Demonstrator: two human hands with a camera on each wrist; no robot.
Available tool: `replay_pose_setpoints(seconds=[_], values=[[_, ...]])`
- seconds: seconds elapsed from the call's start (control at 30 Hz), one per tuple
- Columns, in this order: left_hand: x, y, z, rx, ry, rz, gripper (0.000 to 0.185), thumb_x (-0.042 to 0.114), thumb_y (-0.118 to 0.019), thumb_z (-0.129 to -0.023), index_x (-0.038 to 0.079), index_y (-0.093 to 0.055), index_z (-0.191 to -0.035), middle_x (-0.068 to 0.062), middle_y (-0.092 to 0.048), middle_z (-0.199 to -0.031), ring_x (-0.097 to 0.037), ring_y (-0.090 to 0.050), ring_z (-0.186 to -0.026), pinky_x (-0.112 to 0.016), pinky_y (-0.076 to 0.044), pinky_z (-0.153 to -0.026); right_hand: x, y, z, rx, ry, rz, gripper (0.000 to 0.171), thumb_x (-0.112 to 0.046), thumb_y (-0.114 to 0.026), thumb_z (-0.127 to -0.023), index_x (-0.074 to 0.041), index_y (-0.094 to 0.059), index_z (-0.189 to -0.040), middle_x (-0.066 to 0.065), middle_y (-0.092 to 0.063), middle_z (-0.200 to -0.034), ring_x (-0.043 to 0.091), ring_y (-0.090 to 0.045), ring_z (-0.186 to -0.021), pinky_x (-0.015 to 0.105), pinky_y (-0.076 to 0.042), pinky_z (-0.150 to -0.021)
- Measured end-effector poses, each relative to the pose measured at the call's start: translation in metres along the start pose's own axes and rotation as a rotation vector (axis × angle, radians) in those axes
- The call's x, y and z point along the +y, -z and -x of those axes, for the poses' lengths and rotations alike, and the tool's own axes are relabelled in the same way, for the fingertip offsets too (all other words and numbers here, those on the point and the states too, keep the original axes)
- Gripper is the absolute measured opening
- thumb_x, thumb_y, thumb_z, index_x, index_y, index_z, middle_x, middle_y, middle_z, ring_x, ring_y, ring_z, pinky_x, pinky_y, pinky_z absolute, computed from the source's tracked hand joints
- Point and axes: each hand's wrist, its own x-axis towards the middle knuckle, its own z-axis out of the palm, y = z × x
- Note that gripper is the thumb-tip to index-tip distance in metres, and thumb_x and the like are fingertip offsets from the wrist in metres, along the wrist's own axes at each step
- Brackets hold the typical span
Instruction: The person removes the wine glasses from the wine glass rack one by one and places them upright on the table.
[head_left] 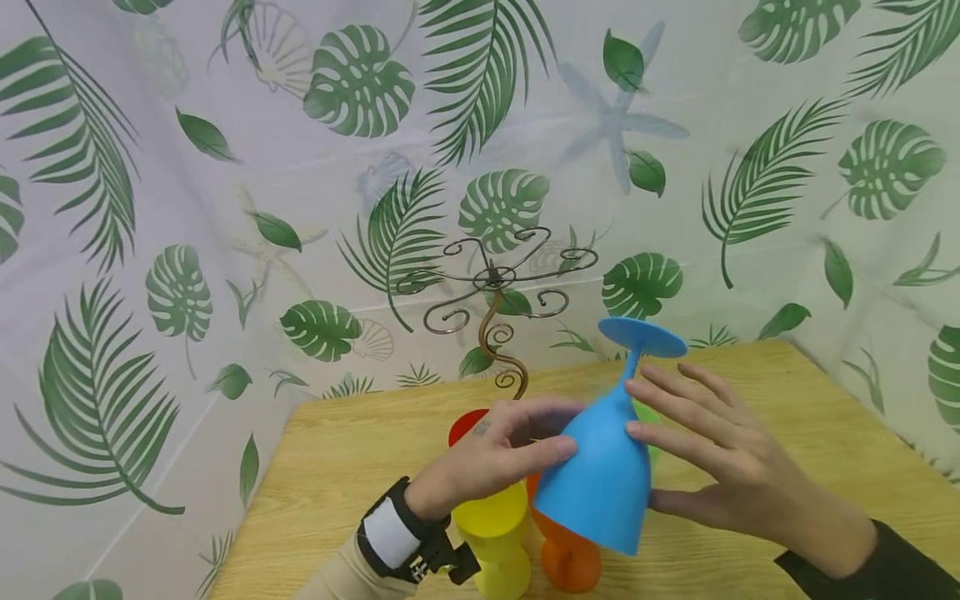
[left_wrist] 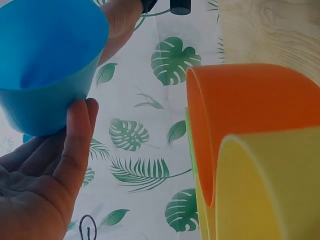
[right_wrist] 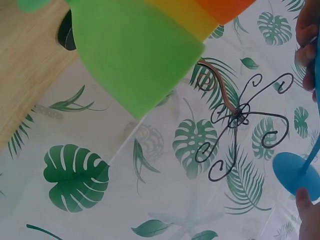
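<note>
Left hand (head_left: pixel 491 458) curled on the blue goblet (head_left: pixel 600 483) bowl, left side. Goblet inverted, tilted, above the yellow cup (head_left: pixel 491 533) and orange cup (head_left: pixel 570 558), in front of the wire rack (head_left: pixel 495 312). Right hand (head_left: pixel 712 454), fingers straight, pressing its right side.

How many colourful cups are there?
5: the blue cup held upside down between both hands, the yellow cup and orange cup below it, the red cup and green cup mostly hidden behind. More may be hidden.
</note>
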Motion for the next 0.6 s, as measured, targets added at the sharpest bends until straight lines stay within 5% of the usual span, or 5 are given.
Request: replay_pose_setpoints(seconds=[0.27,0.43,0.6], values=[[-0.002,-0.007,0.0,-0.077,0.106,0.048,0.068,0.047,-0.045,-0.107,-0.002,-0.04,-0.154,-0.026,-0.051,-0.147,-0.017,-0.064,-0.118,-0.032,-0.055,-0.099,-0.005,0.005,0.007,-0.107,0.003,0.038,0.059,-0.055,-0.066,-0.095,-0.001,-0.065,-0.118,0.015,-0.066,-0.136,0.017,-0.049,-0.142,0.032,-0.028,-0.122],[-0.001,-0.013,-0.003,-0.102,0.152,-0.055,0.059,0.046,-0.036,-0.109,0.006,-0.046,-0.152,-0.021,-0.06,-0.137,-0.007,-0.066,-0.104,-0.029,-0.058,-0.092,-0.013,0.01,0.012,-0.162,-0.008,0.127,0.059,-0.065,-0.06,-0.093,-0.014,-0.07,-0.122,0.016,-0.071,-0.118,0.024,-0.061,-0.114,0.024,-0.028,-0.121],[0.004,-0.017,-0.004,-0.111,0.144,-0.138,0.064,0.052,-0.027,-0.109,0.009,-0.048,-0.151,-0.019,-0.063,-0.135,-0.007,-0.066,-0.105,-0.026,-0.058,-0.09,-0.019,0.017,0.014,-0.177,-0.056,0.167,0.064,-0.069,-0.059,-0.091,-0.013,-0.071,-0.12,0.011,-0.071,-0.114,0.024,-0.066,-0.096,0.023,-0.051,-0.1]])
